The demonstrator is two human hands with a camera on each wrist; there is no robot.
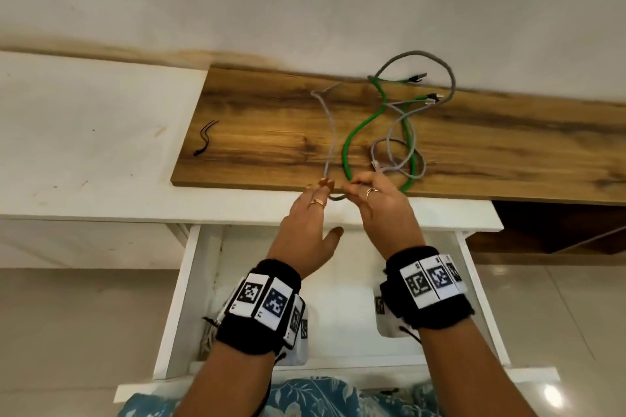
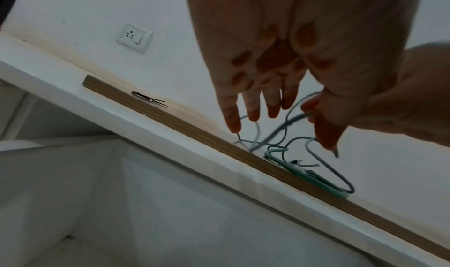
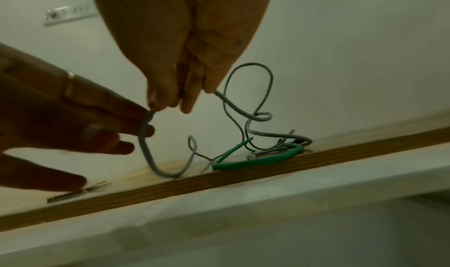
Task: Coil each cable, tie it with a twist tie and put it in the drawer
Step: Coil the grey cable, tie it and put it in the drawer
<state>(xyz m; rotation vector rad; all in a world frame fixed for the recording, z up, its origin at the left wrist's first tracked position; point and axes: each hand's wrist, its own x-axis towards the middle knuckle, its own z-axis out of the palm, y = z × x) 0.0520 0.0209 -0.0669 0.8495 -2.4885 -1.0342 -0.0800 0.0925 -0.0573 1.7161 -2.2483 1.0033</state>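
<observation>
Coiling is only starting. At the near edge of the brown wood-grain board (image 1: 271,132), the right hand (image 1: 382,210) pinches the thin grey cable (image 1: 330,132); the left hand (image 1: 305,230), fingers straight, touches its loop. The thick green cable (image 1: 359,127) lies tangled alongside. Next, I judge, gather loops; the black twist ties (image 1: 205,139) wait near the board's left end, the white drawer (image 1: 176,298) open below.

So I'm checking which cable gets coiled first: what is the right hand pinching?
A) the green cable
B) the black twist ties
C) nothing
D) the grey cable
D: the right hand pinches the grey cable in its fingertips, while the green cable lies loose on the wooden board and the twist ties sit untouched to the left.
</observation>
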